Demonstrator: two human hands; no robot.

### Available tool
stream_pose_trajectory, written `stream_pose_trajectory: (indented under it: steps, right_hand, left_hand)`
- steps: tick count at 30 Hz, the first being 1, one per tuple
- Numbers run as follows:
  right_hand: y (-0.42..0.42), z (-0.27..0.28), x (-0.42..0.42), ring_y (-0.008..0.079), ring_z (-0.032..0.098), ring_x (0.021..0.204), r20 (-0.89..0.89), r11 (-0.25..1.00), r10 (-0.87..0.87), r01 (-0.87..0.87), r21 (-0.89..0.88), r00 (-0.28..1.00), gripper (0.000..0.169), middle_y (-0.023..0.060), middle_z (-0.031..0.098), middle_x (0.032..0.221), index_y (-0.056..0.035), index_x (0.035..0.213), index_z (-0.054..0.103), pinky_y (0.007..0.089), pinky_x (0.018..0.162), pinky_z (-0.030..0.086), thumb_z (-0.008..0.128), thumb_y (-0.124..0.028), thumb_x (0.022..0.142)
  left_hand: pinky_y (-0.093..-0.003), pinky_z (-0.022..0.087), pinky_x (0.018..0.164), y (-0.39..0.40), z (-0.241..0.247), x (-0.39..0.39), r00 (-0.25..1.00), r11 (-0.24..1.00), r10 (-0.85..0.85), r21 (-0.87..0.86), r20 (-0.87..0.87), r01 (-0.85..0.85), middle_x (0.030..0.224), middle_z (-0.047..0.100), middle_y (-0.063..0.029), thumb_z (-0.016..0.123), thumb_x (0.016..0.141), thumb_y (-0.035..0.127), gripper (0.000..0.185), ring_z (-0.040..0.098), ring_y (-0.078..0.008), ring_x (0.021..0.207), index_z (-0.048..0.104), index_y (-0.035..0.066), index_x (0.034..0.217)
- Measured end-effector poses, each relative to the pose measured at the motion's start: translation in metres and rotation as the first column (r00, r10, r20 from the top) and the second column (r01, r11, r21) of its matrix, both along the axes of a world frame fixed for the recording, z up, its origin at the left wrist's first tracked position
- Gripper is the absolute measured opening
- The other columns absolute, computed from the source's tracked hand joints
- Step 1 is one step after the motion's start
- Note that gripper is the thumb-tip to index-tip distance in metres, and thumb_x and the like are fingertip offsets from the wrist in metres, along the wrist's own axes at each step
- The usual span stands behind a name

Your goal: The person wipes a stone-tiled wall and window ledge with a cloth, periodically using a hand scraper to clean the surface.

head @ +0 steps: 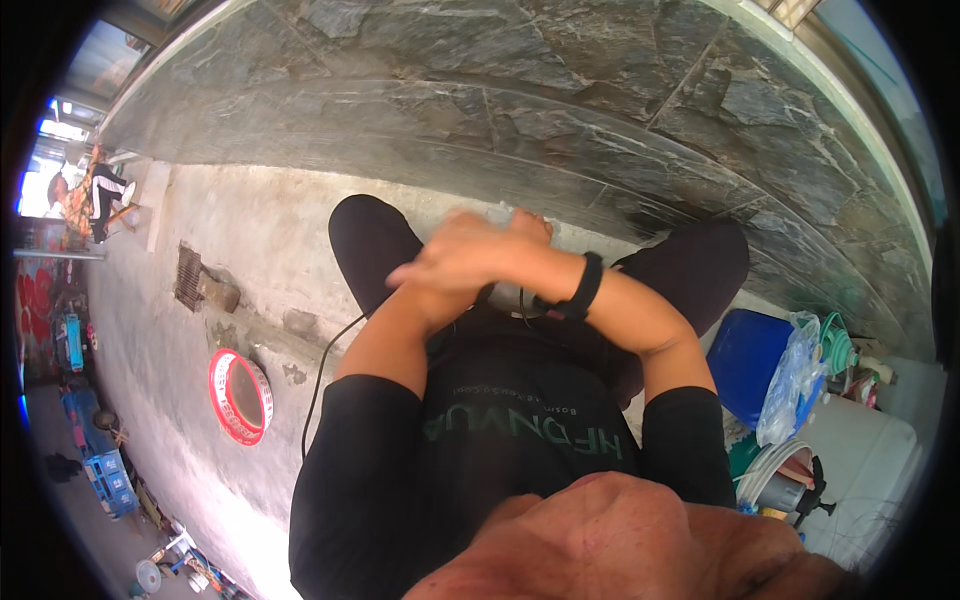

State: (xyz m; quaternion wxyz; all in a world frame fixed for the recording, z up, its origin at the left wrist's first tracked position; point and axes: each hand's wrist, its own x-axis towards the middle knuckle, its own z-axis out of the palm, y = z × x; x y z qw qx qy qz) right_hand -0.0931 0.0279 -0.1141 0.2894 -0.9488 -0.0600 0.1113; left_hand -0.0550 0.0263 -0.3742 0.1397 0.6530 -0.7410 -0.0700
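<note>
My right hand (465,251) lies across my left wrist, blurred by motion, with its thumb sticking out to the left. A black band (589,289) circles my right wrist. My left forearm (390,345) comes in from the left and passes beneath the right hand. Most of my left hand is hidden there. A patch of bare skin shows past the right wrist; whether it is fingers or a foot is unclear. Both hands are between my knees, above my dark-clothed lap. A thin black cable (322,367) runs beside my left arm.
A slate-look tiled wall (525,90) rises before my knees. Left on the concrete floor are a red-and-white basket (268,390), a stone block (219,292) and a metal grate (188,277). A person (82,199) sits far left. A blue container (746,364) and plastic bag (787,382) are right.
</note>
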Motion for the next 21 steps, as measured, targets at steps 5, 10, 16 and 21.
stream_pose_trajectory:
  steps: [5,10,16,21]
  right_hand:
    - [-0.099,-0.047,-0.087,0.0228,0.069,0.088,0.16,0.828,-0.399,0.429,-0.36,0.903,0.027,0.008,0.072,0.085,-0.0066,0.095,0.074,0.0441,0.09,0.048,0.068,-0.032,0.088]
    - [-0.132,-0.047,-0.124,0.0162,0.068,0.066,-0.212,0.646,-0.672,0.702,0.299,0.709,0.035,0.0095,0.07,0.077,0.0003,0.097,0.071,0.0309,0.066,0.053,0.062,-0.033,0.096]
    - [-0.131,-0.086,-0.111,0.0164,0.066,0.091,-0.153,0.346,-0.603,0.429,0.835,0.783,0.037,0.0079,0.071,0.1,-0.0017,0.109,0.068,0.0321,0.081,0.049,0.053,-0.034,0.099]
    - [-0.115,-0.063,-0.109,0.0124,0.055,0.095,-0.177,0.365,-0.51,0.398,0.841,0.842,0.04,0.0024,0.065,0.101,-0.0015,0.108,0.065,0.0281,0.088,0.045,0.053,-0.038,0.099]
  left_hand:
    - [-0.0459,0.051,0.086,-0.002,0.061,0.024,0.987,0.793,0.16,0.594,0.017,-0.139,0.11,0.067,-0.0198,0.061,0.089,0.026,0.052,0.065,-0.0367,0.101,0.046,0.004,0.134]
    - [-0.0372,0.051,0.084,0.022,0.13,0.065,0.637,0.861,0.5,0.255,-0.587,-0.44,0.107,0.068,-0.0181,0.067,0.088,0.021,0.05,0.066,-0.032,0.097,0.048,-0.001,0.128]
    - [-0.0278,0.045,0.089,-0.008,0.255,0.048,0.473,0.966,-0.121,-0.213,-0.873,-0.146,0.111,0.064,-0.0037,0.066,0.091,0.006,0.033,0.059,-0.0131,0.099,0.056,0.0,0.121]
    - [-0.0307,0.045,0.094,-0.017,0.252,0.027,-0.253,0.961,-0.143,-0.073,-0.957,-0.266,0.117,0.061,-0.0046,0.062,0.097,0.017,0.029,0.057,-0.0147,0.108,0.056,0.001,0.121]
